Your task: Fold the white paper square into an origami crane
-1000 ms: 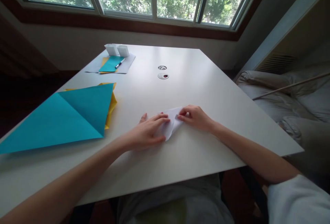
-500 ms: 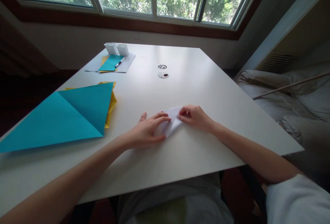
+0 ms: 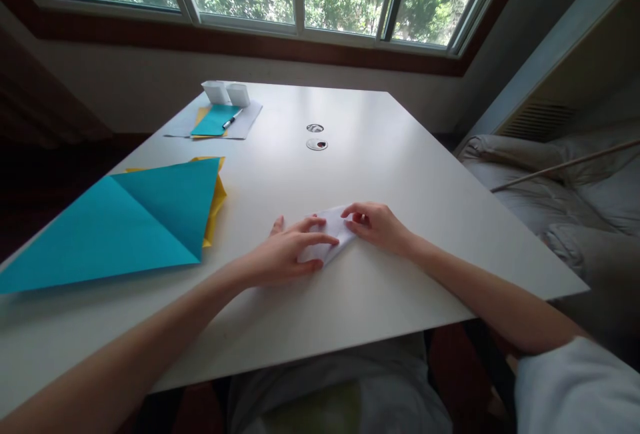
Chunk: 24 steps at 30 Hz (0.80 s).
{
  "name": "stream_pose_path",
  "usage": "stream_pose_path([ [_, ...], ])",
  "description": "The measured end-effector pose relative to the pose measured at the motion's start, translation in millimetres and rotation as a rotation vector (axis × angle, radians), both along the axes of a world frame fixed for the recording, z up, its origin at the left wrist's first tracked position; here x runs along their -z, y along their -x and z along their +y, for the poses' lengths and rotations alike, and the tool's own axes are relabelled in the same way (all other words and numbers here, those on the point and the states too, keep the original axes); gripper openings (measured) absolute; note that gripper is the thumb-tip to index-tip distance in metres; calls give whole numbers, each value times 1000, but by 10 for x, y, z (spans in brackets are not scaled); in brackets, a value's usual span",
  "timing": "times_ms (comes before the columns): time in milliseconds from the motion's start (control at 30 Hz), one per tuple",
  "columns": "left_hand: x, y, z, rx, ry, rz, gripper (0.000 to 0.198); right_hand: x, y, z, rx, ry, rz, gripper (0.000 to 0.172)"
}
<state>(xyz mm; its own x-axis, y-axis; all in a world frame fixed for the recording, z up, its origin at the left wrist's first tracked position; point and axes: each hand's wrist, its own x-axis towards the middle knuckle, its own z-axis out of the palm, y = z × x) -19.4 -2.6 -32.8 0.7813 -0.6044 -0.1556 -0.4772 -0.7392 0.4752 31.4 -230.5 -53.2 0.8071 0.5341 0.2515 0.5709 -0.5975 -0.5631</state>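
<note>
A small folded sheet of white paper [image 3: 334,223] lies on the table in front of me. My left hand [image 3: 293,249] rests over its left part, fingers spread and fingertips pressing on the paper. At the right corner of the sheet is my right hand [image 3: 375,226]. Its index finger and thumb are slightly apart at the paper's edge, while the other fingers curl inward. Part of the paper is hidden under both hands.
Large blue folded paper [image 3: 145,221] lies at the left over yellow paper [image 3: 215,214]. Farther back are small blue paper [image 3: 216,121], a pen [image 3: 233,119] and white containers [image 3: 239,95]. Two round fittings, one a metal ring [image 3: 317,145], sit in the white table [image 3: 390,301].
The left index finger has stretched right and down across the paper. My right finger and thumb have parted from their pinch, and the raised flap now looks flatter.
</note>
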Motion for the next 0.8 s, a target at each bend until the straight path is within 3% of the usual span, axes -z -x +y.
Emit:
stream_pose_path([
  [800, -26, 15, -32, 8, -24, -47, 40, 31, -11, 14, -51, 35, -68, 17],
])
